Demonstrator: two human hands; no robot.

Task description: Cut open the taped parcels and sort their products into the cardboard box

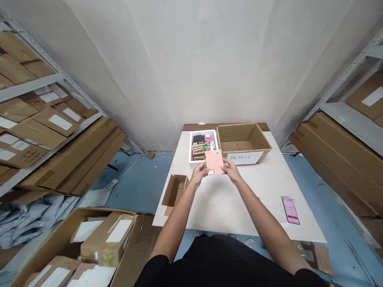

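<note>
Over the table (pixel 215 203) I hold up a flat, pink, square packet (pixel 214 162) with a barcode at its upper right corner and a small white label at its lower left. Whether it is a box or a booklet I cannot tell. My left hand (pixel 200 174) pinches its left edge, and my right hand (pixel 231 169) pinches the right edge. Just behind it stands a white bin (pixel 190 149) with several small boxes (pixel 198 140) in black, pink and green. To its right is an open cardboard box (pixel 263 145) bearing a handwritten white sign (pixel 245 157).
A small open carton (pixel 171 191) sits at the table's left edge. A phone (pixel 290 210) with a lit pink screen lies on the right. At lower left, a large carton (pixel 74 217) holds several parcels. Shelves with cardboard boxes (pixel 50 123) flank both sides.
</note>
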